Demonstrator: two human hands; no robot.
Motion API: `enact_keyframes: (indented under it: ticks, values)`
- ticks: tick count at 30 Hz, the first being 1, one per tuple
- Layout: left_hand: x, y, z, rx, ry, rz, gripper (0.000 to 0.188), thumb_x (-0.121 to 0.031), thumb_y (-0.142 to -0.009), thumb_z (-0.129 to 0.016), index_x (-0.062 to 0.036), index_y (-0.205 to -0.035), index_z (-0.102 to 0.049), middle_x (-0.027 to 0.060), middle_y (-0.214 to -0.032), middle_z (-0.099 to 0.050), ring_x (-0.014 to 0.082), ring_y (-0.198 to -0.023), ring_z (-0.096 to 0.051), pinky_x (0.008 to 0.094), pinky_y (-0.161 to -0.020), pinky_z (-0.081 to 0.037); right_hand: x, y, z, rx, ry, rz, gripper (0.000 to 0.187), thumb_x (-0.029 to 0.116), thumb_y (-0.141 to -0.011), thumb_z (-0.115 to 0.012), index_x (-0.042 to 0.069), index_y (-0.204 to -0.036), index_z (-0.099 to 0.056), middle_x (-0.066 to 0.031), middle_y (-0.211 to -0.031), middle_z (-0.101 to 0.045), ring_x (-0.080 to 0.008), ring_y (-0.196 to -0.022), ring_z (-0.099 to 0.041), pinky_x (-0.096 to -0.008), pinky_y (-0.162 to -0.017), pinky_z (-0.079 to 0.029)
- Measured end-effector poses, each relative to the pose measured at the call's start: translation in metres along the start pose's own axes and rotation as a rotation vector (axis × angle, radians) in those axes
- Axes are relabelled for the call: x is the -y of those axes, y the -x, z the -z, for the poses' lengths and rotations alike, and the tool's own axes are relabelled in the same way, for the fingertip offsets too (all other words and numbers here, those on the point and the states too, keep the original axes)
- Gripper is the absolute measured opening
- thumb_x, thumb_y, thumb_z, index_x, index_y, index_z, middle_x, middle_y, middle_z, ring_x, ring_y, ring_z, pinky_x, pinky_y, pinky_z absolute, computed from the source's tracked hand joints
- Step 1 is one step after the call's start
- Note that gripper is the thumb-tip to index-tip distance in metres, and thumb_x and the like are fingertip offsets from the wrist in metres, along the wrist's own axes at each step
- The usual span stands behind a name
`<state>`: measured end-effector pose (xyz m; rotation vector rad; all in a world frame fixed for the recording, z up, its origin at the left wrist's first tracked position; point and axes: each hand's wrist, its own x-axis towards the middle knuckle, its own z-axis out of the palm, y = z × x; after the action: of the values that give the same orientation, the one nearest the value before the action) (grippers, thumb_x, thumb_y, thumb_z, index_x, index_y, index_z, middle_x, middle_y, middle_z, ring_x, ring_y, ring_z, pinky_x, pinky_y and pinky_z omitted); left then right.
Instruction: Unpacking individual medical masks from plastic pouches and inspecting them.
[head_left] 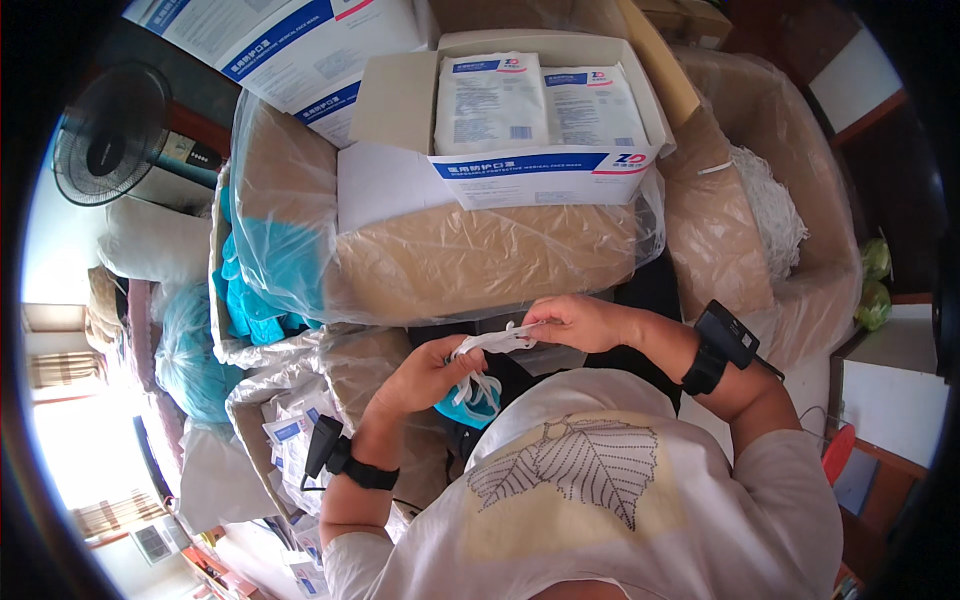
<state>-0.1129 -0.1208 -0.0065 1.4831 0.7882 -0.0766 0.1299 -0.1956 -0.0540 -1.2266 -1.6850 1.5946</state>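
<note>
A round black fan stands at the far left, with a clear bag of teal material nearer the person. Next to the bag, teal pieces lie inside the left edge of a plastic-lined container, and near its closest corner white printed packets fill a second lined container. The person wears a black device on the left forearm. The left hand has its thumb and fingers pressed together, pinching a bunch of white straps, whose loops hang below it. A teal piece is just beneath that hand, close to the shirt; whether it rests on the lap cannot be told. The straps run between the hands, before the near edge of a plastic-covered carton. The right hand pinches their other end between thumb and fingertips. Toward the carton's far right corner sits an open white-and-blue box holding two white packs side by side. Farthest right, a tangle of white strands lies in a plastic-lined carton.
</note>
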Motion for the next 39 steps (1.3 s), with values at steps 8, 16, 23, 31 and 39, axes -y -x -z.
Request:
enact_keyframes:
  ticks: [8,16,23,31,39]
  values:
    - [-0.011,0.001,0.005,0.226,0.296,0.059,0.030,-0.030,-0.093,-0.045,-0.0037,-0.091,-0.059,0.0025,-0.082,-0.062,0.0090,-0.079,-0.055,0.0240,-0.073,-0.044,0.009,-0.013,-0.018,0.115,-0.315,0.092,0.044,0.021,-0.084,-0.060,0.003,-0.121,-0.042,-0.0070,-0.112,-0.051,-0.0143,-0.104,-0.047,-0.0313,-0.091,-0.037]
    - [-0.013,0.004,-0.016,-0.026,0.739,-0.100,0.028,-0.023,-0.090,-0.049,-0.0016,-0.105,-0.059,0.0075,-0.094,-0.063,0.0128,-0.089,-0.057,0.0246,-0.079,-0.043,0.010,-0.028,-0.042,0.087,-0.541,0.077,0.023,0.012,-0.091,-0.046,0.002,-0.111,-0.048,-0.0082,-0.103,-0.056,-0.0132,-0.094,-0.052,-0.0290,-0.083,-0.042]
    - [-0.029,-0.010,-0.027,-0.588,-0.642,-0.301,0.019,-0.023,-0.084,-0.056,-0.0050,-0.087,-0.063,0.0154,-0.073,-0.061,0.0301,-0.061,-0.060,0.0347,-0.054,-0.047,0.046,-0.011,-0.015,-0.033,-0.031,-0.077,0.019,0.019,-0.090,-0.046,0.001,-0.094,-0.053,-0.0080,-0.071,-0.060,-0.0178,-0.067,-0.059,-0.0307,-0.061,-0.045]
    - [-0.031,-0.003,-0.021,-0.130,-0.623,-0.177,0.028,-0.028,-0.084,-0.057,-0.0019,-0.075,-0.051,0.0165,-0.065,-0.051,0.0362,-0.063,-0.051,0.0382,-0.054,-0.040,0.053,0.001,0.001,0.276,0.019,-0.096,0.028,0.027,-0.090,-0.046,0.002,-0.086,-0.057,-0.0082,-0.064,-0.059,-0.0191,-0.060,-0.059,-0.0313,-0.057,-0.044]
    - [-0.012,-0.009,-0.035,-0.011,-0.501,-0.264,0.025,-0.027,-0.084,-0.055,-0.0027,-0.078,-0.051,0.0160,-0.071,-0.053,0.0369,-0.069,-0.053,0.0402,-0.057,-0.042,0.046,0.006,0.001,0.351,0.085,-0.181,0.036,0.035,-0.091,-0.044,0.003,-0.086,-0.058,-0.0057,-0.068,-0.057,-0.0157,-0.063,-0.054,-0.0293,-0.059,-0.043]
